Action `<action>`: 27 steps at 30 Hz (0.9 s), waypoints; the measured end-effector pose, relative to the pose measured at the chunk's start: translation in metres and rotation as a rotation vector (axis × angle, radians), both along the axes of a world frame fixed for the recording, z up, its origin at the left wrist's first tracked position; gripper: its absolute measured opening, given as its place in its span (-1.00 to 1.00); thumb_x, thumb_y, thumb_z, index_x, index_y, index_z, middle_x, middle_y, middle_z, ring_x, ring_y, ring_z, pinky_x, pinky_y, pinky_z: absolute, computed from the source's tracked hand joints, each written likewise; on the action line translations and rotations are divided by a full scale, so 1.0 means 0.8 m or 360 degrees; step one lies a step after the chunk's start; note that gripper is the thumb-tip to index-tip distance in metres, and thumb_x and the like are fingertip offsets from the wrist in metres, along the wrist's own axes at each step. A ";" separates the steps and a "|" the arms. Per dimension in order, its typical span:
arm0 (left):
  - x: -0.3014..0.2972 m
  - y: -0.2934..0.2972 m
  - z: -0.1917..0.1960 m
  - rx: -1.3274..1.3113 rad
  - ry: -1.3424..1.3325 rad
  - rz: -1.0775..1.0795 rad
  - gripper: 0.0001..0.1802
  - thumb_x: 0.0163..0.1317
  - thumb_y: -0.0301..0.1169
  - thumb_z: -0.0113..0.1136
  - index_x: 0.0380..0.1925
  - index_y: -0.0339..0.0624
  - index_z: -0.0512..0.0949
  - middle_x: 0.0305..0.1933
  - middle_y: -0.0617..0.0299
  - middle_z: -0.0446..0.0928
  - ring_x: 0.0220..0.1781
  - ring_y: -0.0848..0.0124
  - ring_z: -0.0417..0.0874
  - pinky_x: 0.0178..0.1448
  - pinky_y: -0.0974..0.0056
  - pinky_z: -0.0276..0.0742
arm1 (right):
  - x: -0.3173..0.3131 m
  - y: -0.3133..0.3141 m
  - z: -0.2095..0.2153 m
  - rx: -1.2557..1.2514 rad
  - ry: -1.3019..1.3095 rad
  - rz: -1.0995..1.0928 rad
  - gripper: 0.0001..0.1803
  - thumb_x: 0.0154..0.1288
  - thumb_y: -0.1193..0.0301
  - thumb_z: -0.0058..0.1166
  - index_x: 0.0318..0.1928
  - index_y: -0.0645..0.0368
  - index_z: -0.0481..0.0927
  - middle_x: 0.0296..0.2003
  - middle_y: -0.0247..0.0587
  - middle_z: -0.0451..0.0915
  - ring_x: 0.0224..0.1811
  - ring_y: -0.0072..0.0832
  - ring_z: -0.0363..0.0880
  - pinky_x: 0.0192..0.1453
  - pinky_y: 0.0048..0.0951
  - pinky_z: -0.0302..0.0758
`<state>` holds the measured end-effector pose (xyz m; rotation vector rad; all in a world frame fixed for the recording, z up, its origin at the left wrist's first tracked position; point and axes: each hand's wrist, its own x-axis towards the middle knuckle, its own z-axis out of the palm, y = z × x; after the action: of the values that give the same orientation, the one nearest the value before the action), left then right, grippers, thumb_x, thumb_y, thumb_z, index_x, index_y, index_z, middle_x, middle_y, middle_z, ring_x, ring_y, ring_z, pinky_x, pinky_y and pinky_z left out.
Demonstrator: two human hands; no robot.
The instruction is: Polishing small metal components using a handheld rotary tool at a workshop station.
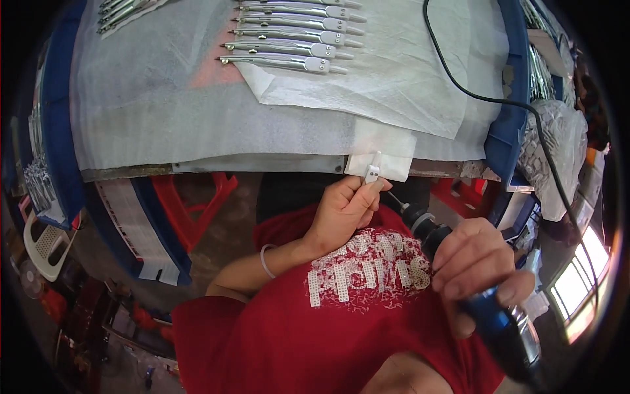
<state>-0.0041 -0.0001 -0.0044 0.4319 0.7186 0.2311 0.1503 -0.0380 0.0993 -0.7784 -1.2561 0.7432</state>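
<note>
My left hand is closed at the table's front edge, its thumb and fingers pinching a drawing compass. The compass's head and narrow handle stick up past my fingertips, over a white pad; its legs are hidden by the hand. My right hand is wrapped round a blue and black electric screwdriver. The thin bit of the screwdriver points up and left toward the compass, close beside my left fingers. Whether the bit touches the compass or a screw, I cannot tell.
Several silver compasses lie in a row on white paper farther up the table. More metal parts are at the far left. A black cable crosses the right side. Blue bins and red stools stand around.
</note>
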 end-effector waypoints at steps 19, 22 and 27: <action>0.000 0.002 0.002 -0.0213 -0.0017 0.0008 -0.77 0.40 -0.37 -0.06 -0.19 -0.29 0.54 -0.59 0.45 0.32 -0.63 0.72 0.21 -0.58 0.56 0.11 | -0.021 0.034 -0.014 -0.0047 -0.0074 0.0084 -0.55 -0.03 0.49 0.35 -0.18 0.15 0.35 -0.48 -0.01 0.60 -0.55 -0.29 0.61 -0.43 -0.34 0.60; 0.000 0.002 0.001 -0.0177 -0.0013 0.0008 -0.77 0.40 -0.37 -0.05 -0.19 -0.30 0.54 -0.58 0.45 0.32 -0.63 0.72 0.22 -0.57 0.56 0.12 | -0.025 0.036 -0.014 -0.0033 -0.0081 0.0054 -0.61 -0.02 0.49 0.33 -0.23 0.18 0.37 -0.49 -0.02 0.59 -0.56 -0.29 0.60 -0.45 -0.35 0.59; 0.001 0.002 0.001 -0.0086 0.0037 -0.0008 -0.77 0.40 -0.37 -0.05 -0.21 -0.28 0.54 -0.60 0.46 0.32 -0.62 0.72 0.24 -0.56 0.55 0.15 | -0.034 0.044 -0.014 -0.0035 -0.0104 -0.0033 -0.72 -0.02 0.51 0.27 -0.38 0.23 0.39 -0.54 -0.03 0.58 -0.60 -0.32 0.57 -0.50 -0.37 0.57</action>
<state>-0.0030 0.0017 -0.0036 0.3855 0.7449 0.2018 0.1227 -0.0029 0.0877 -0.8381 -1.2985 0.7211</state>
